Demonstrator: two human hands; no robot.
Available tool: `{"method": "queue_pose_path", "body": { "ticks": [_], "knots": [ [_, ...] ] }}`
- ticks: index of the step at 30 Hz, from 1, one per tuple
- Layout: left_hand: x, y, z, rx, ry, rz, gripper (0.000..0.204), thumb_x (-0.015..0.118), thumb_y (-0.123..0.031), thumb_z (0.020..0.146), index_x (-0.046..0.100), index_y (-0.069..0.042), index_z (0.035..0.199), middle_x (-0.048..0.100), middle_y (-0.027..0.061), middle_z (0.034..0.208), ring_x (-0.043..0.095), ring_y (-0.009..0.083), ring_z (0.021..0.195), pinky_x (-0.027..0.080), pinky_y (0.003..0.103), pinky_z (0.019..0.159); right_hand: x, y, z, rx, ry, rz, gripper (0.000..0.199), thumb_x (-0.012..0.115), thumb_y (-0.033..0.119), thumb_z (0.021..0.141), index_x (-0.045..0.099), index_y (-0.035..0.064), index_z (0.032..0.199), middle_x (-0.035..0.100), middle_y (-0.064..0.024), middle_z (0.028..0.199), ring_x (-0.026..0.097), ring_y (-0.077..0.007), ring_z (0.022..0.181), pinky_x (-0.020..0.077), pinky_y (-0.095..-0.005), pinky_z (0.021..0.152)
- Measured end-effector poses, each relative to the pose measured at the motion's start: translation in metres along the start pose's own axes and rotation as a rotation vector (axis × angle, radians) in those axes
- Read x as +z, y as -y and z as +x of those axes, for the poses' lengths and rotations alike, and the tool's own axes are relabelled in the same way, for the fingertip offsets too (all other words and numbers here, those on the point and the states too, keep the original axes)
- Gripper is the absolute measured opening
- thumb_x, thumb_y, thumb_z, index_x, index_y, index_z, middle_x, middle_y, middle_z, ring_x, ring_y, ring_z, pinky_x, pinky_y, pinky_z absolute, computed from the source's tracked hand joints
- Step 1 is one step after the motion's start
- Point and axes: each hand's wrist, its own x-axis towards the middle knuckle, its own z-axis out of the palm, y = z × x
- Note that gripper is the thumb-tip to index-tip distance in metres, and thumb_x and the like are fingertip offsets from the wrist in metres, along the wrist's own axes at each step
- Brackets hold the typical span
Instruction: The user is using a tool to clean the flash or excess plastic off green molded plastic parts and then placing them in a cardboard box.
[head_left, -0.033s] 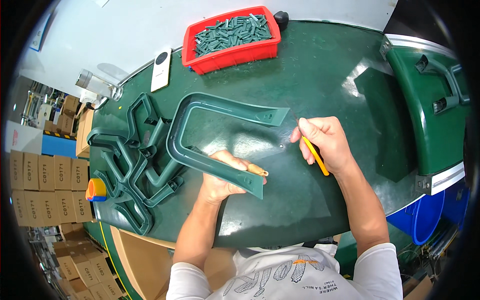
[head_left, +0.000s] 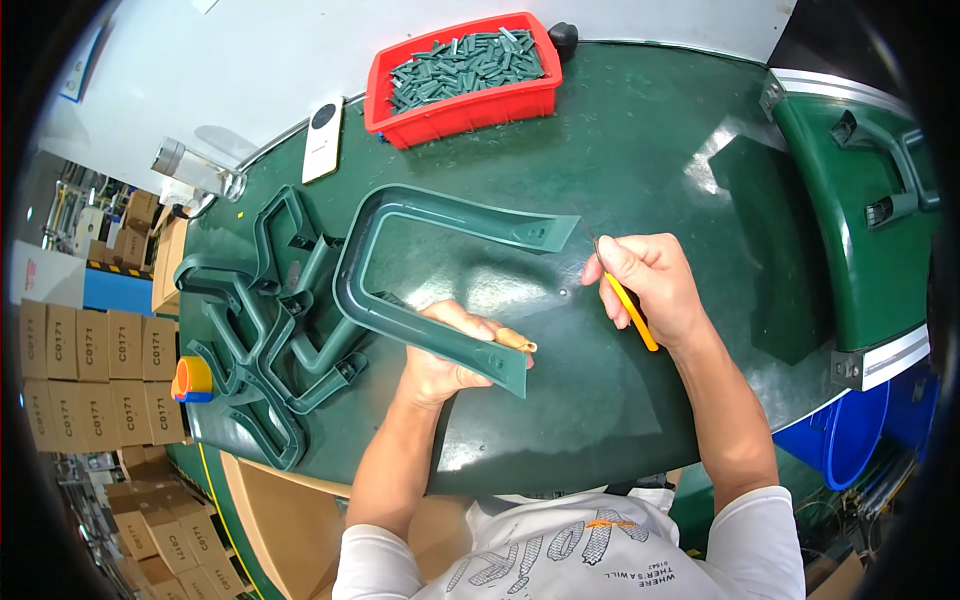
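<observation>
My left hand is closed round the lower arm of a dark green U-shaped plastic part. A tan finger cot covers one of its fingertips. The part is raised over the table, its two ends pointing right. In my right hand is a slim tool with a yellow handle, pinched near its dark, thin front end. That front end reaches up beside the tip of the part's upper arm; whether the two touch, I cannot tell.
Several similar green parts lie heaped on the green table at left. Behind stands a red bin of small green pieces, with a white phone-like object nearby. More green parts rest at far right. A tape roll sits at the left edge.
</observation>
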Motion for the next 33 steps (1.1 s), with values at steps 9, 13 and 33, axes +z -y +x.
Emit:
{"method": "queue_pose_path", "body": {
  "ticks": [9,13,33],
  "knots": [
    [-0.0042,0.0033,-0.002,-0.02,-0.037,0.028,0.044,0.082,-0.012,0.066,0.051,-0.003,0.096,0.064,0.0273,0.081,0.068,0.0357,0.074,0.057,0.042,0.065,0.006,-0.0059,0.0016,-0.006,0.016,-0.084,0.039,0.055,0.035,0.092,0.062,0.0017,0.072,0.052,-0.0023,0.05,0.045,-0.0064,0.041,0.0352,-0.0209,0.041],
    [0.0,-0.0008,0.0002,-0.033,-0.03,0.013,0.044,0.082,-0.012,0.065,0.052,-0.003,0.095,0.064,0.0268,0.081,0.067,0.0361,0.075,0.057,0.043,0.064,0.0012,-0.006,0.0035,-0.012,-0.065,0.017,0.039,0.053,0.033,0.093,0.061,0.0022,0.07,0.052,-0.0024,0.05,0.046,-0.007,0.04,0.0356,-0.0209,0.041],
    [-0.0053,0.0002,-0.0013,-0.028,-0.017,0.063,0.041,0.081,-0.011,0.066,0.051,-0.002,0.094,0.065,0.0259,0.08,0.068,0.0356,0.076,0.056,0.044,0.071,0.0022,-0.0082,0.0048,-0.002,-0.072,-0.009,0.038,0.053,0.031,0.093,0.061,0.0027,0.068,0.052,-0.0024,0.05,0.046,-0.007,0.04,0.0358,-0.0208,0.041]
  ]
}}
